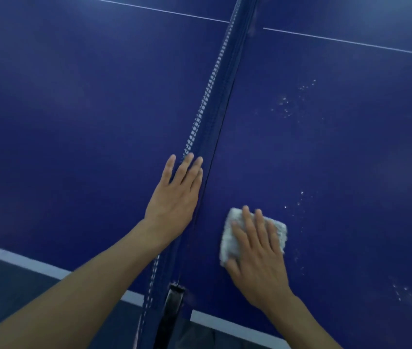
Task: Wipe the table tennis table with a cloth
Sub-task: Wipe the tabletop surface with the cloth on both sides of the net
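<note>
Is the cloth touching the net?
Apart. The head view shows a strip of bare blue table between the cloth and the net.

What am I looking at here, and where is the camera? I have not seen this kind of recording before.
There is no machine here: a person works with bare hands, and the one camera sits on their head, looking forward and down. The blue surface is a table tennis table, divided by its net. The left hand lies flat, its straight fingers against the net. The right hand presses a pale cloth flat onto the table, to the right of the net; neither hand grips anything. White specks dot the table beyond the cloth, not yet wiped.
</note>
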